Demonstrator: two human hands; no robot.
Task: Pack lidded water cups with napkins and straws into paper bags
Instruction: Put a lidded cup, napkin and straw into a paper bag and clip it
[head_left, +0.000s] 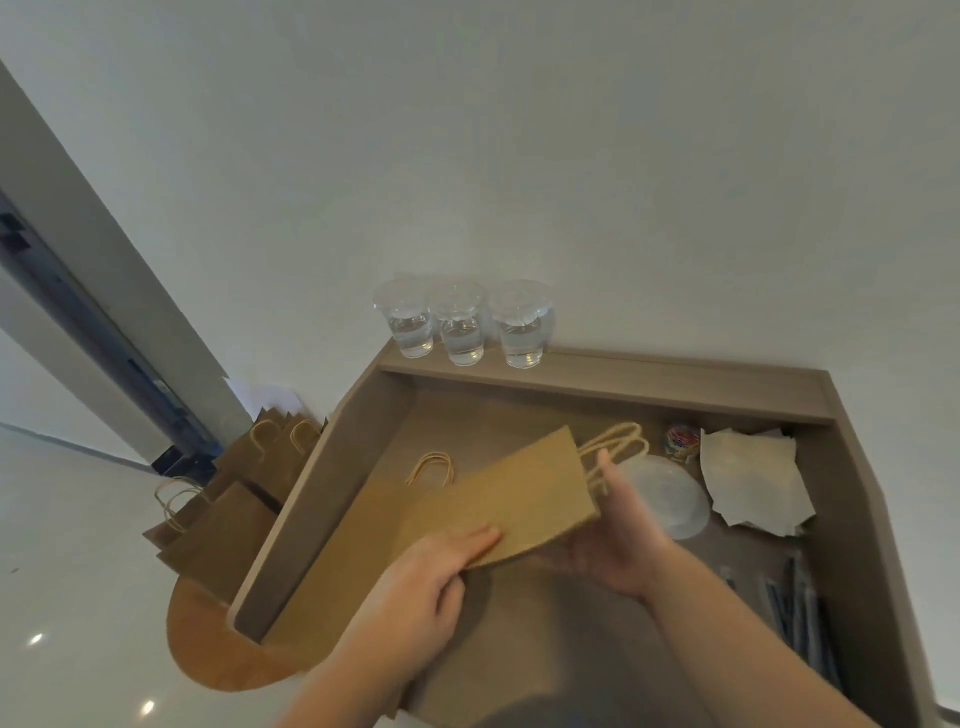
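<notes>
Surface: brown desk (649, 395) with raised side walls and a back ledge, set against a plain white wall (571, 156). Pale glossy floor (78, 571) to the left.

On the back ledge: three clear water cups (460, 327) in a row, upright, near each other.

Right part of the desk: stack of clear lids (667, 501), white napkins (748, 483) just beside it, dark straws (800, 613) nearer the person, coloured clips (680, 439) at the back.

Left of the desk, lower: round wooden stool (208, 649) carrying a pile of bags (223, 519).

Paper bag (519, 499): flat, held tilted above the desk, handles toward the lids. A second flat bag (363, 545) lies on the desk under it.

Left hand (426, 587): pinches the bag's near edge, thumb on top, fingers curled beneath.

Right hand (618, 545): palm up under the handle end, thumb upright against the handle cords. Fingers hidden under the bag, so cannot tell whether they curl.
</notes>
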